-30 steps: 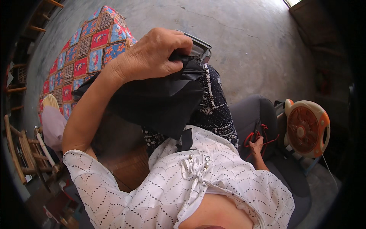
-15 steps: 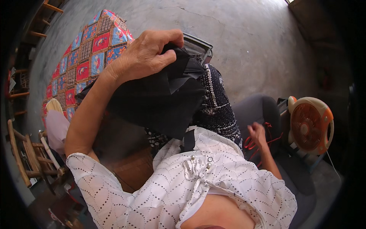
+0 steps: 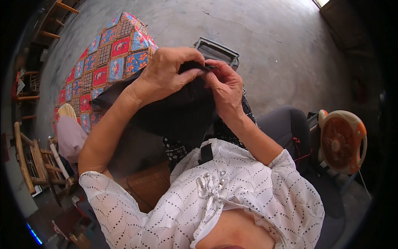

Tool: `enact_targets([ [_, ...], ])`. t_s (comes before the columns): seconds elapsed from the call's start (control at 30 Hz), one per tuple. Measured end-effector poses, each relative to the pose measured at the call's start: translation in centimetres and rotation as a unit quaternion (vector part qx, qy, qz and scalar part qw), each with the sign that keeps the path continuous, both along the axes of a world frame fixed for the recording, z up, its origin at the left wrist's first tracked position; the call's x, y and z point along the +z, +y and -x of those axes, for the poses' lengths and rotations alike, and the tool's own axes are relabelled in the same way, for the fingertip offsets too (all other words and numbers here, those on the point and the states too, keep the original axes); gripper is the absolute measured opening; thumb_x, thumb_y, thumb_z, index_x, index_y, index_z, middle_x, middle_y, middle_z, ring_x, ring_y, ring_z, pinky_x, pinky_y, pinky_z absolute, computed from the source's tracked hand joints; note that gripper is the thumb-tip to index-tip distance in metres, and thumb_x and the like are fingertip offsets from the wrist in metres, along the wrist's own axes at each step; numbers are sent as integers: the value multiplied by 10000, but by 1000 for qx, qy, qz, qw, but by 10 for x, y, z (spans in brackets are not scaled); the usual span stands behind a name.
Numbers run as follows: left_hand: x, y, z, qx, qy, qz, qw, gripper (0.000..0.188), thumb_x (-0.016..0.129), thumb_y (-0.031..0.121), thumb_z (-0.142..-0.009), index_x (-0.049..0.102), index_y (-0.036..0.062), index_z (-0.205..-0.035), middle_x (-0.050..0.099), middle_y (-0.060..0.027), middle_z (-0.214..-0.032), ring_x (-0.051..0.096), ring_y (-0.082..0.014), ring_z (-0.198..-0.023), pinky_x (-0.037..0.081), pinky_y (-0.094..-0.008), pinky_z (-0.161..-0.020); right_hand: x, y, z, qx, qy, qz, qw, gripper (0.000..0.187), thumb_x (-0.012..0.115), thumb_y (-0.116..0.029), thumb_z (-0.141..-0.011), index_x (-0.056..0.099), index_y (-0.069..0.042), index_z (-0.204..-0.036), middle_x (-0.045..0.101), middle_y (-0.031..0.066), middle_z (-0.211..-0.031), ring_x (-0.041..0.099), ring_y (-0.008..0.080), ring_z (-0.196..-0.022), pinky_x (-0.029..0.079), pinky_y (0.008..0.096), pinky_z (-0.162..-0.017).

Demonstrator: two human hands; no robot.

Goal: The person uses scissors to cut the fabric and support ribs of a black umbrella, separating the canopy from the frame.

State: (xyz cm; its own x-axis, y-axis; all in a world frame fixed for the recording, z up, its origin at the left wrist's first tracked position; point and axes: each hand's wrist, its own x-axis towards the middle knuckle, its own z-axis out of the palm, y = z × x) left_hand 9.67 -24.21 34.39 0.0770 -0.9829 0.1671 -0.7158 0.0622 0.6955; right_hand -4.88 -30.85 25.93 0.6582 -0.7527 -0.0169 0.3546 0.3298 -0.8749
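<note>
A piece of black fabric (image 3: 174, 116) is spread over my lap, its top edge raised in front of me. My left hand (image 3: 168, 68) pinches that edge between thumb and fingers. Close against it, my right hand (image 3: 226, 87) also grips the edge, thumb and fingertips together. The fingertips nearly meet, and whether anything small lies between them is hidden. Thin red cord (image 3: 299, 151) lies on the grey padded seat (image 3: 282, 122) at my right, away from both hands.
Beyond my hands stands a grey-framed bin-like object (image 3: 217, 50). Red and blue patterned cloth (image 3: 105, 66) covers something at the far left. An orange and cream fan (image 3: 338, 141) is at the right. Brown cardboard (image 3: 145, 182) and a wooden frame (image 3: 39, 162) are on the left.
My right hand has left the red cord on the seat and come up to the black fabric's edge beside my left hand. The left hand keeps its hold.
</note>
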Motion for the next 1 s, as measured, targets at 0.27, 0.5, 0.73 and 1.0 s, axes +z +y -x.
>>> enact_targets([
  [0.27, 6, 8, 3, 74, -162, 137, 974, 140, 668, 19, -739, 631, 24, -875, 643, -115, -793, 643, -286, -702, 514, -331, -621, 10, 3, -20, 13, 23, -6, 1000, 103, 628, -106, -898, 620, -15, -944, 655, 3, -812, 585, 41, -708, 471, 181, -604],
  [0.5, 12, 11, 6, 91, -162, 168, 968, 166, 671, 5, -729, 629, 28, -888, 637, -108, -801, 640, -271, -689, 509, -321, -608, 16, 2, -38, -61, -59, 98, 992, 107, 590, -44, -907, 606, 5, -1000, 624, -10, -810, 539, 27, -742, 458, 183, -661],
  [0.73, 15, 13, 6, 60, -253, 182, 948, 192, 669, -1, -726, 623, 42, -907, 613, -99, -794, 623, -264, -666, 496, -332, -574, 7, -5, -36, -28, -38, 226, 973, 20, 572, 8, -892, 557, 4, -905, 526, -13, -713, 431, 39, -683, 416, 206, -599],
  [1.0, 5, 11, 6, 95, -219, 272, 932, 127, 655, -4, -741, 620, 45, -853, 600, -91, -733, 602, -268, -613, 475, -332, -529, 16, -1, -35, -12, -30, 275, 961, 51, 592, 30, -844, 546, 28, -864, 546, 98, -705, 492, 93, -660, 443, 256, -596],
])
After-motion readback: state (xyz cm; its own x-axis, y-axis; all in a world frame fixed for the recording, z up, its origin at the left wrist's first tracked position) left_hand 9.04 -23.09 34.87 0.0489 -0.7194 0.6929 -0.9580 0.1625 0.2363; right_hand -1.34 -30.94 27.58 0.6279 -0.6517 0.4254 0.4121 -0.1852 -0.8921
